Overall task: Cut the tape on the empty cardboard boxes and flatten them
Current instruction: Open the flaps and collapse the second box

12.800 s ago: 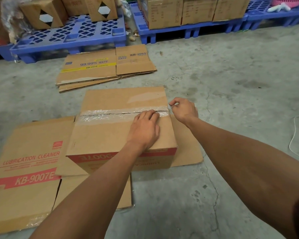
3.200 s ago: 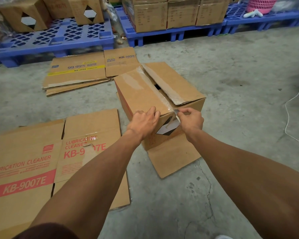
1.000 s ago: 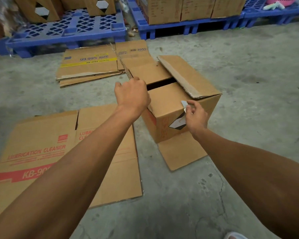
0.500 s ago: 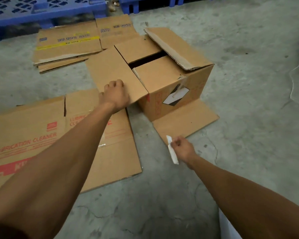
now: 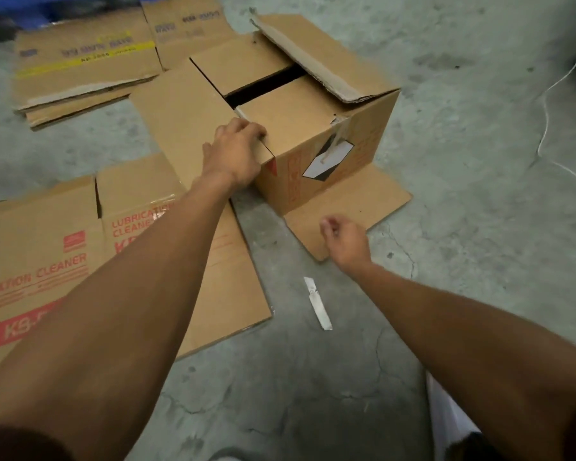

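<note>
Your cardboard box (image 5: 316, 128) stands on the concrete floor (image 5: 463, 227) with its top flaps open; only a dark gap shows inside, contents not visible. Your left hand (image 5: 235, 154) grips the near flap at the box's corner. Your right hand (image 5: 345, 239) hovers loosely curled, holding nothing, above the white blade (image 5: 317, 302) lying on the floor. The flattened box (image 5: 47, 247) at left reads "LUBRICATION CLEANER".

One upright box (image 5: 313, 134), two flattened cardboard stacks (image 5: 80, 64) (image 5: 47, 261), one cutter (image 5: 317, 302), two hands (image 5: 236, 154) (image 5: 345, 241)
</note>
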A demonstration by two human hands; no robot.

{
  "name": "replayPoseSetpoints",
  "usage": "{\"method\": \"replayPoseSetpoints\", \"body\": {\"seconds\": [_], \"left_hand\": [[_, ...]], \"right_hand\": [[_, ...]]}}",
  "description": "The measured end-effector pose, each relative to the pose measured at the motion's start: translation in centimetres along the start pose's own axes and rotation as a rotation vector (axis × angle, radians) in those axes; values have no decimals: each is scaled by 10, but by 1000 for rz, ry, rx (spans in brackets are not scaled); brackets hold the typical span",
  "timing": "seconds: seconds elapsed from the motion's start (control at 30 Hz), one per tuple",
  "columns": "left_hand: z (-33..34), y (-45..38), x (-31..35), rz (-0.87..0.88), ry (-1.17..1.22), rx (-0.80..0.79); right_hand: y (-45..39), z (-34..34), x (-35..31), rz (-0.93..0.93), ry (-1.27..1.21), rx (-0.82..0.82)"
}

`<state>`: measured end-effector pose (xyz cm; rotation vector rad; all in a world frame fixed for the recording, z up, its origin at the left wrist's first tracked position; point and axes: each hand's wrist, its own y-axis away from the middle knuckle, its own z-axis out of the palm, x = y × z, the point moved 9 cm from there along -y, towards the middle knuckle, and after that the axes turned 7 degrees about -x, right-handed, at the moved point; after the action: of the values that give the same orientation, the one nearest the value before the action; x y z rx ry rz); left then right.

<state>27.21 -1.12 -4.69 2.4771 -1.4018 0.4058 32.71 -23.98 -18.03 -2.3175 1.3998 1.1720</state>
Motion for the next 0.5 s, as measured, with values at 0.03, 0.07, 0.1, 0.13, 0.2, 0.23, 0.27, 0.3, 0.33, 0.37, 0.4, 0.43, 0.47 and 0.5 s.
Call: {"method": "replayPoseSetpoints", "body": {"seconds": [0.03,0.07,0.1,0.13,0.2,0.23,0.27,0.3,0.33,0.37,0.4,0.43,0.47,0.5], "left_hand": [[0,-1,0,-2,-23,7],[2,0,0,-8,-42,9],[0,0,-1,-14,-52,21],[-1,0,-1,-21,-62,27],[-7,-2,-3,-45,-90,20],[-8,-3,-3,-56,-96,2],[-8,-4,-2,-67,-89,-14],[-11,-7,-2,-85,-76,-21],[-12,-8,0,-109,-65,-26],[-16,-10,1,-138,-70,-13],[-18,-12,3,-159,-88,-7],[-18,-17,5,-169,-110,-10],[-19,-22,7,-173,-127,-16],[-17,-28,8,-175,-119,-32]], "right_hand": [[-17,-18,-22,-21,-82,56],[-31,-32,-40,-17,-169,96],[-47,-47,-61,6,-262,132],[-60,-55,-74,62,-352,169],[-79,-67,-90,221,-499,241],[-82,-68,-93,296,-562,258],[-85,-67,-93,347,-608,265],[-88,-65,-98,365,-626,251],[-91,-63,-98,367,-617,222],[-97,-60,-102,355,-590,182],[-102,-58,-101,352,-553,152],[-104,-59,-100,354,-519,134],[-105,-59,-99,351,-490,122],[-106,-58,-98,336,-460,112]]}}
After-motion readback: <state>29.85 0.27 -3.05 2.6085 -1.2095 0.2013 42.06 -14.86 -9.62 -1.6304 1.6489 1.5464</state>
